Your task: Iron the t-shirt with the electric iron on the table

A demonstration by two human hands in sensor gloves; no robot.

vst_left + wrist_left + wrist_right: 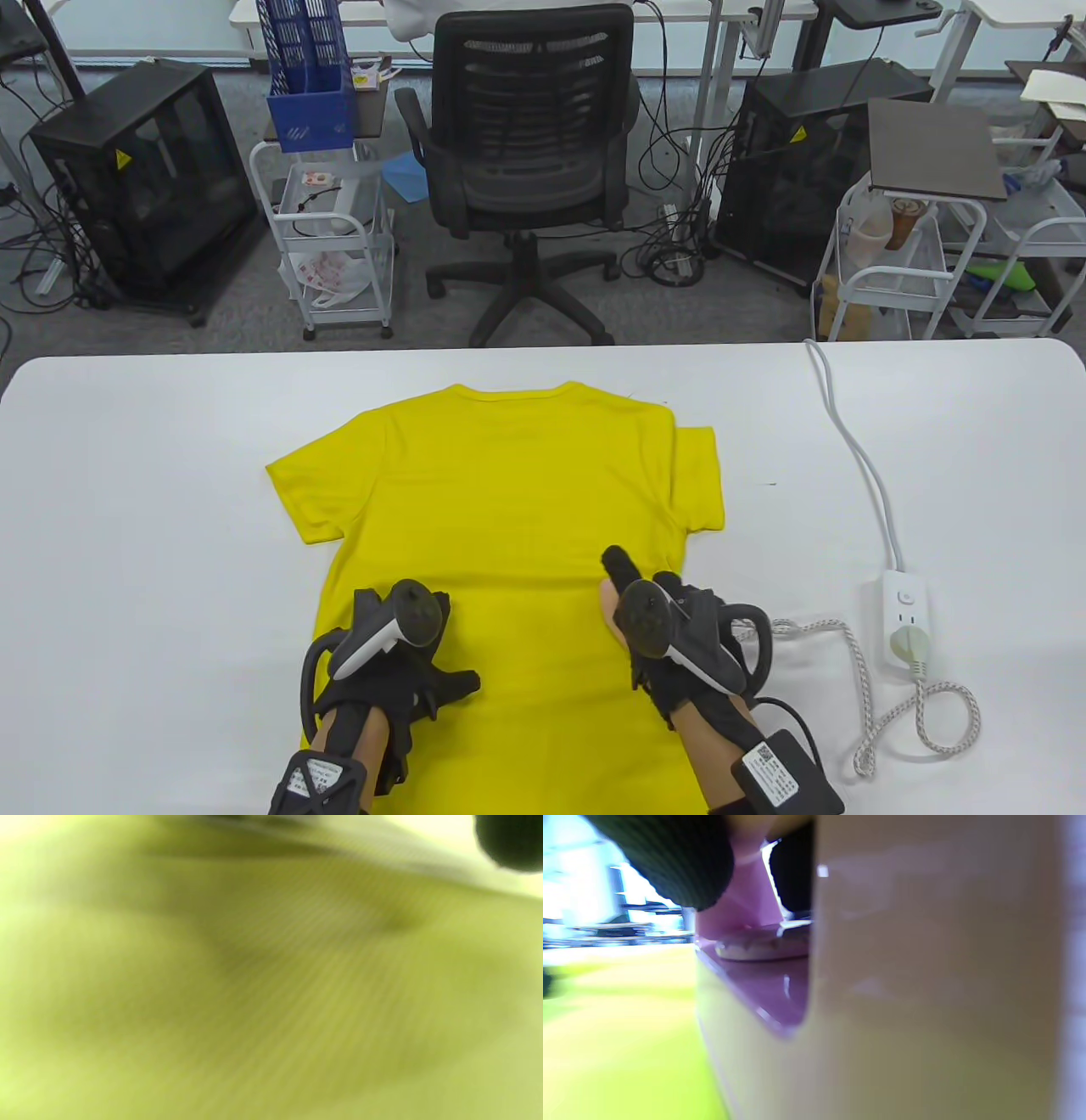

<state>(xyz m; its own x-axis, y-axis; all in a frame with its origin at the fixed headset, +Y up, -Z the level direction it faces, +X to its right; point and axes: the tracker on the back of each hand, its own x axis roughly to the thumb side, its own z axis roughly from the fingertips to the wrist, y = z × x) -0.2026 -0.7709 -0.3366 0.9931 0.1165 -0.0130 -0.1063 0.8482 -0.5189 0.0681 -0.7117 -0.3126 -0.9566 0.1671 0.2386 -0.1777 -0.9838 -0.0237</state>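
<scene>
Two risks stand out. If the iron (925,984) sits too long in one spot on the yellow t-shirt (509,492), the cloth could scorch; and its braided cord (857,679), looping toward the power strip (906,615), could snag and drag the shirt out of flat. The t-shirt lies spread on the white counter (153,509), neck away from the person. The right hand (670,628) appears wrapped round the iron's handle at the shirt's right side. The left hand (399,662) rests on the lower left cloth; I cannot tell how its fingers lie.
</scene>
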